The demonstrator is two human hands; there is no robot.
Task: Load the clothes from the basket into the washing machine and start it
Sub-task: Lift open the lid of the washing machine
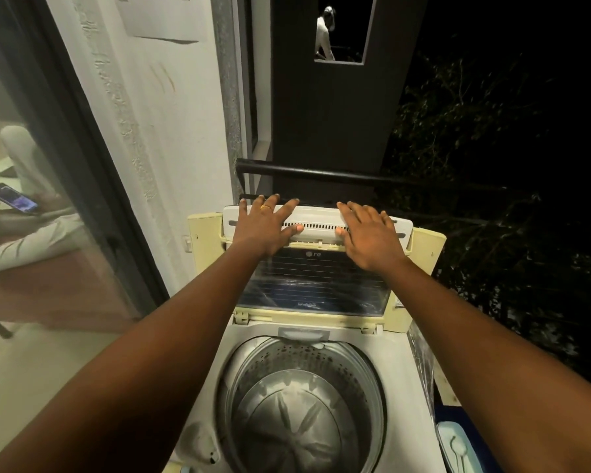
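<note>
Lid folded up – drum empty.
Left hand, right hand flat on it, grip open – push evenly, seat it fully back.

Washing machine front off frame

A sheet of paper is hanging on the white wall to my left. In the glass door beside it, a seated person is holding a lit phone. Ahead, a dark railing is running across. Beyond it, a figure in white is standing in an opening of a dark wall. Leafy branches are filling the darkness on my right.
</note>
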